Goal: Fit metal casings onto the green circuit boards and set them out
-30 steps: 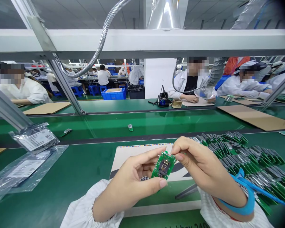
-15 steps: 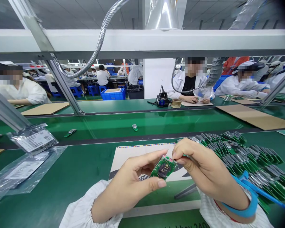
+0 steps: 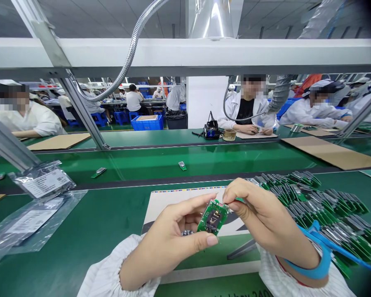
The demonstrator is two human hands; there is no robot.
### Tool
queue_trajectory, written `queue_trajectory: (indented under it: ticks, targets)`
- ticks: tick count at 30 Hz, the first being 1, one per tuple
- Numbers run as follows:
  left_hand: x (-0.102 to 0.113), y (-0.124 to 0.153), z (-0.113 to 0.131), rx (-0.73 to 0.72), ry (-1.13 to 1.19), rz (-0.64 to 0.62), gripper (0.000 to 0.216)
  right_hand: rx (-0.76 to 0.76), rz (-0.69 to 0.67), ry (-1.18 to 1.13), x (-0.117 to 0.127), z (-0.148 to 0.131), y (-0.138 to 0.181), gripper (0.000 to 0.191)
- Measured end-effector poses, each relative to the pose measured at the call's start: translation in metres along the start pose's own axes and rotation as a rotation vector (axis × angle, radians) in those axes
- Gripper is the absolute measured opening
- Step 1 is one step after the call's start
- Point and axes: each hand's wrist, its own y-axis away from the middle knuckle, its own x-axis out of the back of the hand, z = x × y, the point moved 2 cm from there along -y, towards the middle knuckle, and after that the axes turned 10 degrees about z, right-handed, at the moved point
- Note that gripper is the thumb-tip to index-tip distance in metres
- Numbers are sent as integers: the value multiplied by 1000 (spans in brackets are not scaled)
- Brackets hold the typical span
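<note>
My left hand (image 3: 173,231) holds a small green circuit board (image 3: 206,215) tilted between thumb and fingers. A black coin-cell holder (image 3: 214,220) sits on the board's facing side. Thumb and forefinger of my right hand (image 3: 256,210) are pinched together at the board's upper right corner. Whether they grip the corner or some tiny part there, I cannot make out. A blue wrist strap (image 3: 323,264) goes round my right wrist. Under both hands lies a printed cardboard sheet (image 3: 163,202).
Rows of circuit boards (image 3: 315,206) stand packed at the right. Plastic bags with white labels (image 3: 49,181) lie at the left. Beyond runs a green conveyor belt (image 3: 142,161) carrying several boards. A metal frame bar (image 3: 185,53) crosses overhead. Co-workers sit across the belt.
The circuit board has turned a little to face me more squarely, with both hands still at it. Boards on the belt have moved to the right.
</note>
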Motion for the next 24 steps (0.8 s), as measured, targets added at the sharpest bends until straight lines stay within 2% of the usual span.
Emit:
queue_trajectory:
  ticks: [6,11,15,17,19,21,24]
  targets:
    - [-1,-2,-5,47,88,3,52,-34,15,-41,-2,4,0,16]
    - [-1,-7,-9,47,125,81,53,-105,36,-84,-4,12,-2,14]
    - [-3,-18,-11,7,200,127,48,-326,85,-336,-7,27,-7,11]
    - [-3,-30,-13,-49,190,177,48,-432,79,-503,-13,36,-9,18]
    - [-1,-45,-15,-125,81,253,49,-534,51,-696,-21,47,-11,26]
    - [0,-65,-16,-204,-159,332,50,-617,58,-873,-29,60,-14,30]
    - [2,-102,-16,-296,-481,355,54,-657,187,-979,-35,81,-21,33]
